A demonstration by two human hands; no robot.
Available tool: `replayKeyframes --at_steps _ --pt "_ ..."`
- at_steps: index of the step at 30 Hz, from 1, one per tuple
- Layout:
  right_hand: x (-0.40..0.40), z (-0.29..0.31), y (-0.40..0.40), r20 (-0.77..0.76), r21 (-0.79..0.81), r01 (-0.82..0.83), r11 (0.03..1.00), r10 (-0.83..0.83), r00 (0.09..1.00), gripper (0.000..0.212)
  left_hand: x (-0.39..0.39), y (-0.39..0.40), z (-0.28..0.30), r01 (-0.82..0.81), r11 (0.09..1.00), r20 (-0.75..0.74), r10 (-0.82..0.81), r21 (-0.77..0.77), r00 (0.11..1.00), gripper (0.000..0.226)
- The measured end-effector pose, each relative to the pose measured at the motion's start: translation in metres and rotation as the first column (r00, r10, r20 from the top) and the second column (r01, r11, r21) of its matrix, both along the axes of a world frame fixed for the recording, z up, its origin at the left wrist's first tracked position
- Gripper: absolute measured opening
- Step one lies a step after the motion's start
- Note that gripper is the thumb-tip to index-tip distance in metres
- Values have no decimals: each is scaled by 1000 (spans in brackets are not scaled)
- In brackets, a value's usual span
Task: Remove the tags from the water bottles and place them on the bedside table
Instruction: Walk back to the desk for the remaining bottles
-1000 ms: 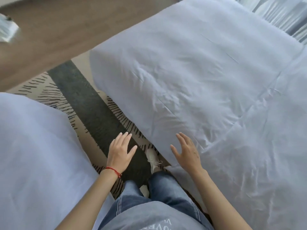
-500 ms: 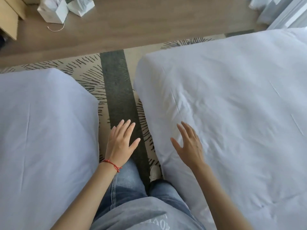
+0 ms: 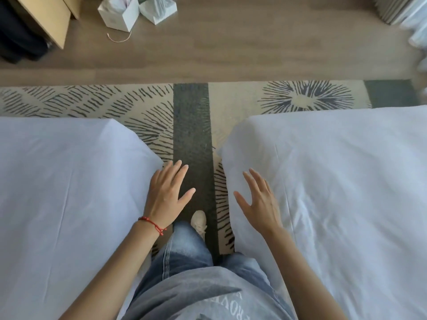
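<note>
A patterned carpet (image 3: 147, 105) with a dark stripe (image 3: 191, 125) lies between two beds. The left bed (image 3: 64, 192) and the right bed (image 3: 346, 192), both under white sheets, stand on either side of this stripe. Beyond the carpet is a wooden floor (image 3: 254, 47). On this floor, far from the carpet, stand two white paper bags (image 3: 136, 12), with a thin cord (image 3: 119, 38) near them. A light wooden cabinet (image 3: 48, 17) stands left of the bags.

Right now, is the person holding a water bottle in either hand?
No: the left hand and the right hand are both open and empty, held out between the two white beds.
</note>
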State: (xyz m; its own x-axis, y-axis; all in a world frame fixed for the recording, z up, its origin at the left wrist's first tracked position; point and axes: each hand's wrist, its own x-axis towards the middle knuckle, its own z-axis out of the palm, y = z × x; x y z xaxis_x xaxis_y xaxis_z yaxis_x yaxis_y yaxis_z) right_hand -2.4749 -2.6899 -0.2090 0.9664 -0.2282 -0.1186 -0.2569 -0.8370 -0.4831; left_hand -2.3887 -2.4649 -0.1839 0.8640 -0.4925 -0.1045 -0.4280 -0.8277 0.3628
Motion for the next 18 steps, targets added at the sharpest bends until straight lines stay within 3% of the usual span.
replayKeyframes --at_steps 8,18 --pt "146 24 -5 105 65 -38 997 31 994 55 124 3 10 -63 998 21 63 -10 998 54" --pt "285 7 -55 23 58 -174 983 172 985 53 226 -24 -5 -254 967 -51 253 -16 966 58"
